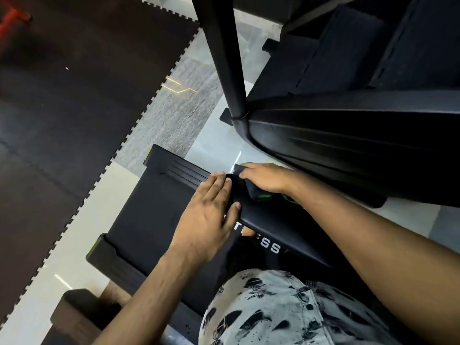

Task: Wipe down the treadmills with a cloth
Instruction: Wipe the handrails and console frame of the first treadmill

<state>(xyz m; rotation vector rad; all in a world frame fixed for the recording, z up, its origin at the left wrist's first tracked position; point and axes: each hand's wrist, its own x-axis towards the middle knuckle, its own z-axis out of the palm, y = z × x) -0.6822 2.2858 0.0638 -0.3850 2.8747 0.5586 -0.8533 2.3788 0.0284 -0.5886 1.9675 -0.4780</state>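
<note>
Plainly only the head view is on offer, looking down past patterned shorts (273, 307) at a low black treadmill (154, 215).

The cloth (250, 190) lies bunched on the treadmill's side rail (258, 217), directly under the right hand (267, 178). The fingers (249, 168) of that hand lie fairly straight and close together over it, pressing it down rather than pinching it; one corner pokes out just beyond the fingertips. The thumb is hidden.

The left hand (209, 215) rests flat on the same rail, its fingertips touching the near edge of the cloth. Its fingers (219, 185) are straight and pressed together, the thumb held apart along the rail's inner edge.

The cloth looks soft, light and limp, so it should fold to any contour and slide easily on the smooth rail. A flat palm with downward pressure suits it better than a fingertip pinch, which would let the loose edges trail. Green flecks show just behind the right palm, and it cannot be told whether they belong to the cloth or to the rail.

Below the left thumb, white capitals run along the rail's side. Only "ESS" (271, 246) reads cleanly, with what looks like a "T" before it; the rest is covered. A second black machine (348, 145) stands beyond the right fingers.
</note>
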